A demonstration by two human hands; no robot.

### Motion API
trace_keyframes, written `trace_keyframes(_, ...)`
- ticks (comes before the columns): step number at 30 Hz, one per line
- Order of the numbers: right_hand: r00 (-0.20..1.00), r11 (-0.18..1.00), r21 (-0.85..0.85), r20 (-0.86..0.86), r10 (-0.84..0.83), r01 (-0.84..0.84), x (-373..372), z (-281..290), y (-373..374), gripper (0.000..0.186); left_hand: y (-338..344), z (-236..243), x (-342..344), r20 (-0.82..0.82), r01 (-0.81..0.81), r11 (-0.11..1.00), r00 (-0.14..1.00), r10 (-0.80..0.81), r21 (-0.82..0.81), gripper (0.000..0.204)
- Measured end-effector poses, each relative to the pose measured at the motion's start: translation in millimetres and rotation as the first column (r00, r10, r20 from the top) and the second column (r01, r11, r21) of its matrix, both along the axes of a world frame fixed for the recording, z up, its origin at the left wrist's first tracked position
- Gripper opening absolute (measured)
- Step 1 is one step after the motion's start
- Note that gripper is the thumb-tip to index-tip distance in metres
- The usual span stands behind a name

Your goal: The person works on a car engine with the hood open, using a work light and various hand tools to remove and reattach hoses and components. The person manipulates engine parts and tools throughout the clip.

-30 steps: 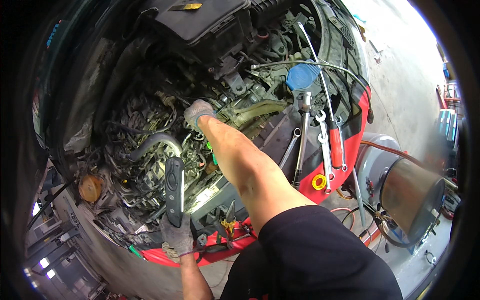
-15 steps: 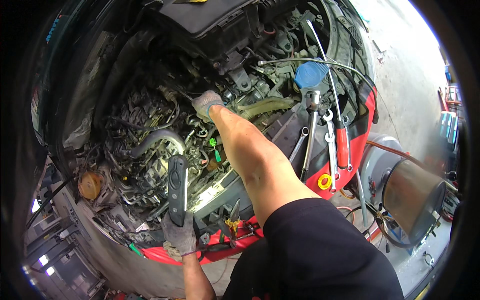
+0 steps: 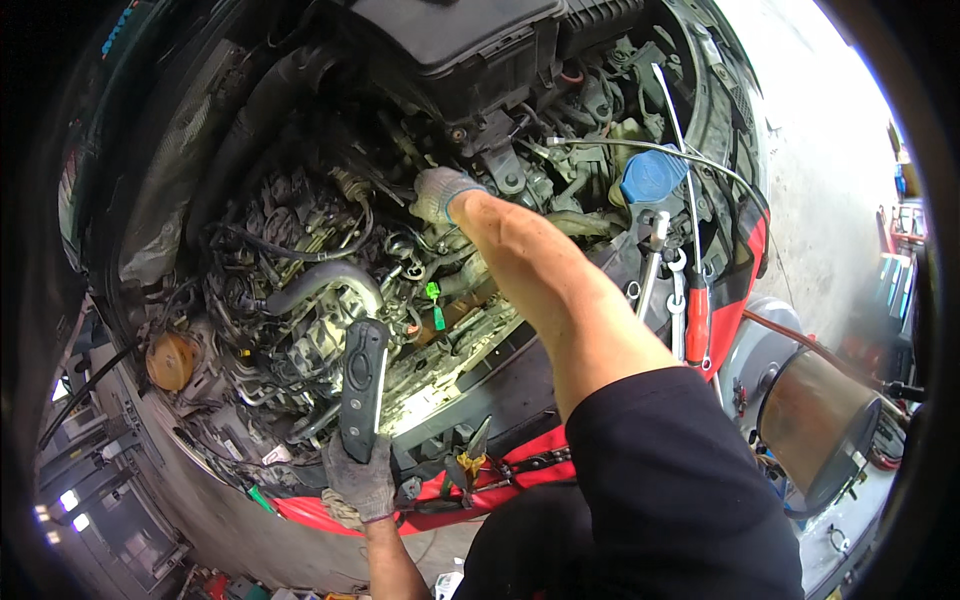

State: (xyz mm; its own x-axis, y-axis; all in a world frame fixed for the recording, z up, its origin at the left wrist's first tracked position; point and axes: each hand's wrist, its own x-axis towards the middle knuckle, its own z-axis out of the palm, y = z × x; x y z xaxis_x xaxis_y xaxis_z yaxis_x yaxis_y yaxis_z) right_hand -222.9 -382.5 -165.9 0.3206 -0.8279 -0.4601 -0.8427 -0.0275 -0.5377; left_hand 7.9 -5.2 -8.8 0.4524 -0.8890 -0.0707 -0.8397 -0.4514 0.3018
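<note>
In my gloved left hand (image 3: 360,485), at the front edge of the engine bay, is a black work light (image 3: 362,388), gripped at its lower end. Its bright side faces right and lights the engine (image 3: 320,340) and the front crossmember. My gloved right hand (image 3: 442,194) reaches deep into the bay, below the black air filter box (image 3: 440,40). Its fingers look curled, but their tips and whatever they hold are hidden among the hoses and brackets. A green connector (image 3: 437,305) shows below my right forearm, and a curved grey hose (image 3: 325,283) lies left of it.
Along the right side lie a blue cap (image 3: 655,175), a ratchet (image 3: 654,255), wrenches (image 3: 678,300) and a long red-handled screwdriver (image 3: 697,322). Pliers (image 3: 468,458) rest on the red front edge. An orange-capped reservoir (image 3: 172,360) sits at left; a clear tank (image 3: 818,425) stands at right.
My view has shifted, so the engine bay sits a little differently in it. My right hand has moved slightly further right within the bay. The left hand still holds the light.
</note>
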Motion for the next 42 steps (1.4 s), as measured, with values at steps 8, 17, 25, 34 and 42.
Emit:
trace_keyframes(8, 0.989, 0.989, -0.062, -0.074, 0.130, -0.135, 0, -6, 2, 0.052, 5, -7, 2, 0.075, -0.037, 0.997, 0.996, 0.042, -0.061, 0.073)
trace_keyframes(17, 0.933, 0.956, -0.063, -0.248, 0.262, -0.285, 31, 19, 11, 0.033, 6, -14, 4, 0.216, 0.042, 0.989, 0.976, -0.011, -0.140, 0.070)
trace_keyframes(25, 0.947, 0.981, -0.078, -0.283, 0.149, -0.177, 39, 1, 16, 0.034, 13, -4, 6, 0.180, 0.019, 0.987, 0.984, 0.010, -0.159, 0.066)
trace_keyframes(34, 0.912, 0.953, -0.093, -0.330, 0.243, -0.288, 16, -10, 8, 0.067, 17, -4, 16, 0.056, 0.035, 0.974, 0.998, -0.023, -0.224, 0.060)
trace_keyframes(42, 0.793, 0.927, -0.062, -0.540, 0.281, -0.371, 29, -42, 12, 0.058, 23, -8, 26, 0.069, 0.096, 0.909, 0.995, -0.075, -0.404, 0.047)
